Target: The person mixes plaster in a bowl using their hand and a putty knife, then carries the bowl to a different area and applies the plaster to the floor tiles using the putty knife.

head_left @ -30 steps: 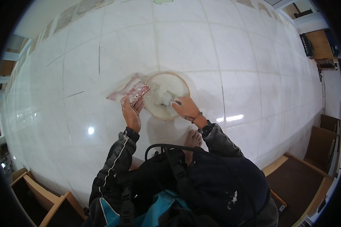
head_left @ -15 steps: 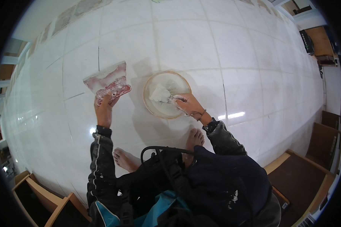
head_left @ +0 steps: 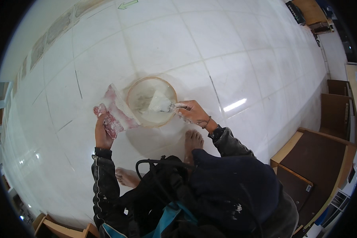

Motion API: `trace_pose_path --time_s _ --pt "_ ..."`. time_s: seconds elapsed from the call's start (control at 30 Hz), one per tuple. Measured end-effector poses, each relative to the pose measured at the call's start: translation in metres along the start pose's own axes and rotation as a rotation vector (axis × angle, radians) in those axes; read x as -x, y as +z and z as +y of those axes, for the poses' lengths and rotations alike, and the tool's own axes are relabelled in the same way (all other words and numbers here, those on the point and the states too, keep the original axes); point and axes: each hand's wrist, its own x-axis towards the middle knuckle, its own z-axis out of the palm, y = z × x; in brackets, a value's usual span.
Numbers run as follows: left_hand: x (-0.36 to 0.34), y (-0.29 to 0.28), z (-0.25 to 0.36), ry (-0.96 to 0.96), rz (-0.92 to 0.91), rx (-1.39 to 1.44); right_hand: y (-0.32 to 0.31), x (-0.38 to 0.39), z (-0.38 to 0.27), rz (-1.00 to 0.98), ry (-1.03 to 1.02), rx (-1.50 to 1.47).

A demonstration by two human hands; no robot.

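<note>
My left hand (head_left: 102, 130) is closed on the handle of a wide red plastering spreader (head_left: 118, 108) smeared with white paste. Its broad blade slants beside the left rim of a round bucket (head_left: 131, 92) that stands on the floor. In my right hand (head_left: 192, 113) is a putty knife (head_left: 161, 103), gripped by its handle. The knife's blade, coated in white, reaches over the bucket's opening from the right. Pale, wet-looking white material (head_left: 146, 88) lies inside the bucket. White smears mark my right fingers.
White floor tiles (head_left: 166, 43) with thin seams spread around the bucket. My bare feet (head_left: 193, 141) stand just behind it. Brown wooden furniture (head_left: 311, 170) stands at the right, more wooden pieces (head_left: 61, 228) at the lower left. A black box (head_left: 296, 12) sits at the far right.
The view has shifted, so the bucket appears further left. My left hand has turned the spreader, bringing its blade near the bucket's rim. The putty knife stays over the bucket.
</note>
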Motion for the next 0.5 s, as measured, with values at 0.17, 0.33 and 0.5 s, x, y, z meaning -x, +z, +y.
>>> trace_pose_path --time_s 0.17,0.33,0.5 --pt "0.006 0.014 0.015 -0.003 -0.050 -0.171 0.006 0.012 -0.026 0.025 -0.083 0.040" --pt "0.010 0.029 0.024 -0.049 -0.107 -0.315 0.024 0.008 -0.053 0.049 -0.363 0.088" --pt "0.031 0.067 0.034 -0.097 -0.234 -0.248 0.049 -0.002 -0.069 0.169 -0.953 0.705"
